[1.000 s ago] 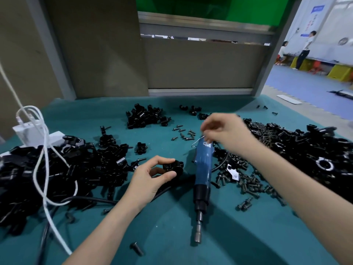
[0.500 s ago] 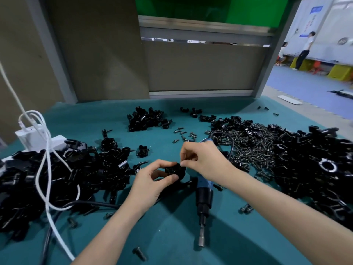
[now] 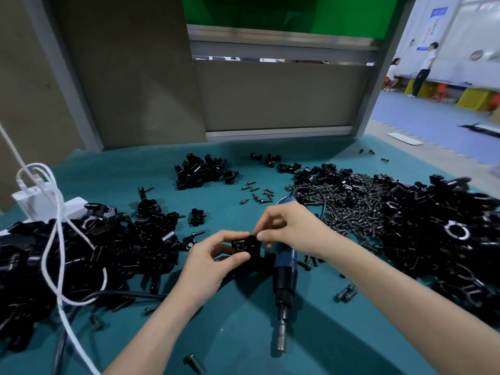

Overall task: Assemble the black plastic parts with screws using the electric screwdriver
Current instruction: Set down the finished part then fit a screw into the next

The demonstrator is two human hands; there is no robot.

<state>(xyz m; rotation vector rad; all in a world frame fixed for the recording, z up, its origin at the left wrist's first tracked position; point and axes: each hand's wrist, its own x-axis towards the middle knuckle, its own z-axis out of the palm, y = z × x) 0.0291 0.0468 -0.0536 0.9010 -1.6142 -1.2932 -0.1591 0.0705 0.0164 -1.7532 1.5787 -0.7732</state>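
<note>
The teal table carried everything loose. There were three heaps of black plastic parts: a broad one at the left, a bigger one at the right, and a small one toward the back. A dense spread of screws lay against the right heap, and a thin scatter of screws sat behind the hands.

Both forearms reached in from the near edge and met at mid-table. The left hand was curled around one black plastic part, with the thumb below and the fingers over the top, holding it just above the table surface. The right hand came in from the right, its thumb and forefinger pinched on the part's upper right edge (whether a screw sat in that pinch was too small to tell). Its other fingers were folded in behind.

One electric screwdriver lay flat on the table just under the right hand. Its blue body was partly covered by that hand and its metal bit pointed toward the near edge. Its dark cord looped back over the screws.

Two screws lay together to the right of the screwdriver, and a single screw lay near the front edge. At far left, one white charger block stood, with a white cable looping from it across the left heap.
</note>
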